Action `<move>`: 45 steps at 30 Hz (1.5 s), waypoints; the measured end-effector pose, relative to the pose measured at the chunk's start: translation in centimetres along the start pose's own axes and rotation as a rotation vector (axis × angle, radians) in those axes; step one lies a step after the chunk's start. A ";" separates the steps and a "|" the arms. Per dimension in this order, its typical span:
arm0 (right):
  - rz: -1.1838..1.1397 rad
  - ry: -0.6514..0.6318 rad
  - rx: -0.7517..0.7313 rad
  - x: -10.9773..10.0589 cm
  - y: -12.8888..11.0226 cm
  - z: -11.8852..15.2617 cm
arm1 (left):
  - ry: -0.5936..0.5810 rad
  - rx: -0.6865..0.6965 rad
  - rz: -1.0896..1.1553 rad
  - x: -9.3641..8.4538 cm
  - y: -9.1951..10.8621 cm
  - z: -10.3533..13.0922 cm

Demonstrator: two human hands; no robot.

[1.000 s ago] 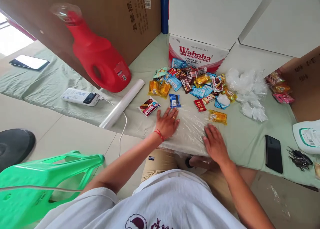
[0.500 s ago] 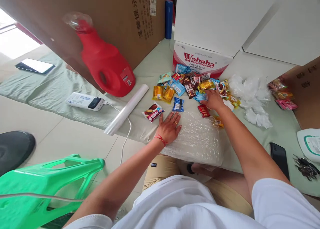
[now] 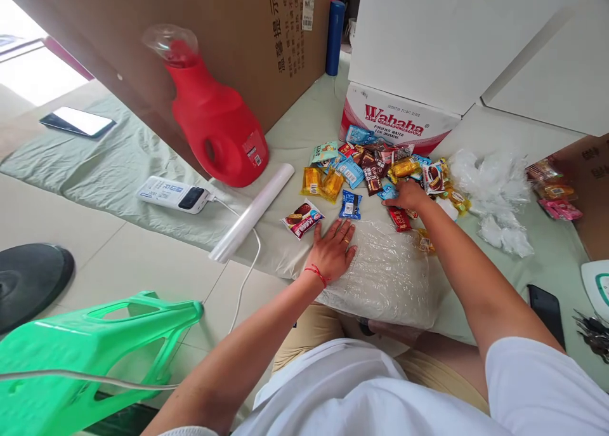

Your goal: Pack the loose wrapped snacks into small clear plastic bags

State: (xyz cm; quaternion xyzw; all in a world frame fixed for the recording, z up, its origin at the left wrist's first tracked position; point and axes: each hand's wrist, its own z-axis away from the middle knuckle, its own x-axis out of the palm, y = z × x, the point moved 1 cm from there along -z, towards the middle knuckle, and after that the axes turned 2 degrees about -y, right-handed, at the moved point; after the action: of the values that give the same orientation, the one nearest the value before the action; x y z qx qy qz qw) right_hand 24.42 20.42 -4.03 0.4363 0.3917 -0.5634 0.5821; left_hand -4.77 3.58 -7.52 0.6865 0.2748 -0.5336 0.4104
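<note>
1. In the upper left of the frame, a smartphone (image 3: pixel 78 122) lay on the green cloth (image 3: pixel 128 147), above a green plastic stool (image 3: pixel 61 347) at the lower left.
2. Left of centre, a white power bank (image 3: pixel 172 195) with a cable (image 3: pixel 243 282) plugged in lay near a red jug (image 3: pixel 221 131); a roll of clear film (image 3: pixel 252 214) lay slantwise below the jug.
3. Near the centre, the left hand (image 3: pixel 332 249) was palm down with its fingers spread wide, pressing on the left part of a clear plastic sheet (image 3: pixel 390 274). A red-and-white snack packet (image 3: pixel 303 219) and a blue snack packet (image 3: pixel 351 204) lay just beyond its fingers.
4. Right of centre, the right hand (image 3: pixel 409 197) reached palm down into the heap of wrapped snacks (image 3: pixel 373 166), below the Wahaha carton (image 3: pixel 399 118). Whether its fingers gripped a packet could not be told.
5. Farther right lay crumpled clear plastic (image 3: pixel 492 198), with a black phone (image 3: pixel 545 309) and keys (image 3: pixel 592 334) at the lower right.
</note>
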 end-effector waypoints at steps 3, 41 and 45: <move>0.085 -0.063 0.011 -0.3 -0.2 -0.1 | 0.006 0.000 0.006 0.0 0.0 0.0; -0.094 0.044 0.469 1.5 5.6 7.6 | 0.003 -0.012 0.033 -0.4 0.0 0.1; -0.151 0.022 0.424 1.6 6.3 7.7 | 0.009 -0.010 0.039 -0.3 0.0 0.1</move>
State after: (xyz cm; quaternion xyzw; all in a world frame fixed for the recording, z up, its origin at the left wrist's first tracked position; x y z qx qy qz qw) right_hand 30.57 12.56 -2.69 0.5243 0.3023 -0.6702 0.4295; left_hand -4.89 3.48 -7.19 0.6922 0.2661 -0.5210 0.4227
